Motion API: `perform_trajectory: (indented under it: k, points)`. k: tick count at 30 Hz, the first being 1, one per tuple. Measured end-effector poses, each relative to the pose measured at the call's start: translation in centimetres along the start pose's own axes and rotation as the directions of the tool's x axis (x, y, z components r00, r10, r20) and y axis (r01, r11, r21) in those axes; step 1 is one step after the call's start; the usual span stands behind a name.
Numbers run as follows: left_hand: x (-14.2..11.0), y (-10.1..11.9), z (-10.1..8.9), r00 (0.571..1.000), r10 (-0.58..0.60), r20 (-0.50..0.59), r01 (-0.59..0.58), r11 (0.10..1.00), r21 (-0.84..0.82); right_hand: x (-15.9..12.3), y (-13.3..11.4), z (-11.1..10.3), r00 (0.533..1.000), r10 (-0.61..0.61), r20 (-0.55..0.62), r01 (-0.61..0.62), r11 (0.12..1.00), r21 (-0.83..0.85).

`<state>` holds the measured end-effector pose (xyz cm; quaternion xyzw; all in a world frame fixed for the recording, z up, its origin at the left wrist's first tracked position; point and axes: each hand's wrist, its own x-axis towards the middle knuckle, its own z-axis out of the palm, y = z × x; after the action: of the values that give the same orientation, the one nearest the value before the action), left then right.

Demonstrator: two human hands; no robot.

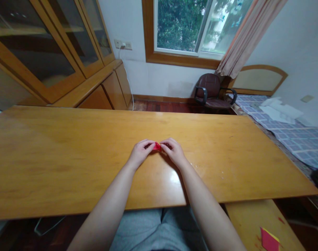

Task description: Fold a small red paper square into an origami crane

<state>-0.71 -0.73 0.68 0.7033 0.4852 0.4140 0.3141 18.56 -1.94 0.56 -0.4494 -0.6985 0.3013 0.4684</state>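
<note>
Between my two hands, over the middle of the wooden table (pixel 69 157), is a small piece of folded red paper (pixel 157 146). My left hand (pixel 142 150) pinches its left side between thumb and fingers. On the right side, the thumb and fingers of my right hand (pixel 174 149) close on the paper's other edge. A little yellow shows along the right edge of the piece. The fingertips cover part of it, so its full shape is hidden.
At the lower right, a red and yellow piece of paper (pixel 270 240) lies on a lower wooden surface (pixel 250 216). A brown armchair (pixel 209 87) stands beyond the table's far edge. To the left is a glass-door cabinet (pixel 77 69); to the right, a bed (pixel 287 129).
</note>
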Motion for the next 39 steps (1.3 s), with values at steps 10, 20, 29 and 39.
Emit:
perform_trajectory:
  k: [10, 20, 29, 39]
  points:
    - [-0.11, 0.44, -0.1, 0.999, 0.02, 0.032, -0.02, 1.0, -0.005, -0.08, 0.34, 0.34, 0.998, 0.004, 0.062, -0.001, 0.998, -0.059]
    - [-0.03, 0.43, -0.48, 0.992, -0.086, 0.095, 0.103, 0.978, -0.182, -0.01, 0.53, 0.08, 0.996, -0.032, 0.078, 0.035, 0.998, -0.045]
    - [0.02, 0.92, -0.61, 0.987, -0.08, 0.141, 0.107, 0.974, -0.2, 0.06, 0.51, 0.0, 0.992, -0.044, 0.121, 0.049, 0.998, -0.042]
    - [-0.04, 0.77, -0.64, 0.988, -0.051, 0.147, 0.084, 0.97, -0.226, -0.03, 0.2, -0.09, 0.987, -0.045, 0.156, 0.051, 0.998, -0.033]
